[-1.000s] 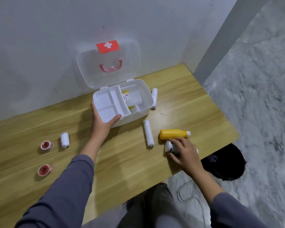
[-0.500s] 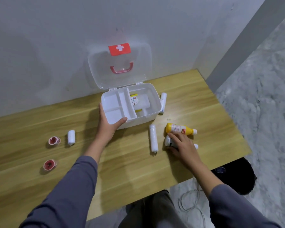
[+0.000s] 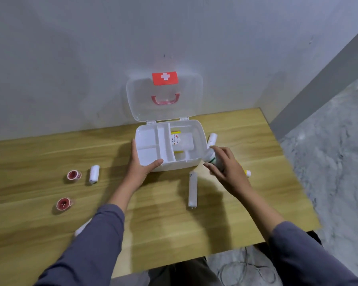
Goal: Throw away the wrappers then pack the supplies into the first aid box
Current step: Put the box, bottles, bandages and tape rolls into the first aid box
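The white first aid box (image 3: 196,129) stands open against the wall, its lid with a red cross upright. Inside its right compartment lies a roll of cling film on a yellow pack. My left hand (image 3: 142,165) grips the box's front left corner. My right hand (image 3: 227,169) holds a small white bottle (image 3: 212,156) above the table, just at the box's right front corner. A long white bandage roll (image 3: 192,189) lies in front of the box. The yellow bottle (image 3: 247,172) is mostly hidden behind my right hand, only its cap end showing.
Two red-cored tape rolls (image 3: 73,175) (image 3: 64,204) and a short white roll (image 3: 94,174) lie at the left. Another white roll (image 3: 212,139) rests beside the box's right wall. A white roll end (image 3: 82,229) peeks from under my left sleeve. The table edge (image 3: 287,234) drops off at right.
My right hand has lifted the white bottle off the table and carried it up towards the box's right corner. My left hand stays on the box. The camera has shifted.
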A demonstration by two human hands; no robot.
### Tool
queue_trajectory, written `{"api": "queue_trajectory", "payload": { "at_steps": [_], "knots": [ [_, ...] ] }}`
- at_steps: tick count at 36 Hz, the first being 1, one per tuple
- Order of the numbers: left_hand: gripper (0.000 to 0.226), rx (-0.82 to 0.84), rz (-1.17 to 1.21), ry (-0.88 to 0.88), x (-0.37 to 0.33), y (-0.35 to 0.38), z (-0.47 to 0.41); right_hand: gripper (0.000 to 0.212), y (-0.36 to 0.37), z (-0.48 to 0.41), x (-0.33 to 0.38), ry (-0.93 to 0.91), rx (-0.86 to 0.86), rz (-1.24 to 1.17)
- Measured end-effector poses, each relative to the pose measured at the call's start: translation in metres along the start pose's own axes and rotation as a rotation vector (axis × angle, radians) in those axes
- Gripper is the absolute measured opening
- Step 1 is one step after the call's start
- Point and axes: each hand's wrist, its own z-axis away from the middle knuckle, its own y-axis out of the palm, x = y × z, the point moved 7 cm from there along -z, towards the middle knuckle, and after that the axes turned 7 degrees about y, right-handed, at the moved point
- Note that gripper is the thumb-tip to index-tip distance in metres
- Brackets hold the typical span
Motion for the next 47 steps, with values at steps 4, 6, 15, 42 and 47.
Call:
{"api": "queue_trajectory", "payload": {
  "at_steps": [4, 6, 15, 42, 47],
  "knots": [
    [0.111, -0.016, -0.005, -0.006, 0.0, 0.003, 0.001, 0.052, 0.004, -0.031, 0.033, -0.119, 0.091, 0.286],
    [0.113, -0.027, -0.007, -0.023, 0.001, 0.003, 0.002, 0.052, 0.01, -0.043, 0.043, -0.148, 0.14, 0.399],
    [0.121, -0.062, 0.0, -0.018, -0.002, 0.002, 0.002, 0.052, 0.027, -0.082, 0.075, -0.195, 0.274, 0.658],
    [0.121, -0.037, -0.012, -0.084, 0.002, 0.003, 0.008, 0.038, 0.027, -0.051, 0.059, -0.025, 0.223, 0.057],
    [0.112, -0.054, -0.006, -0.052, 0.005, 0.005, 0.005, 0.031, -0.007, -0.022, 0.013, 0.036, -0.01, -0.004]
  ]
}}
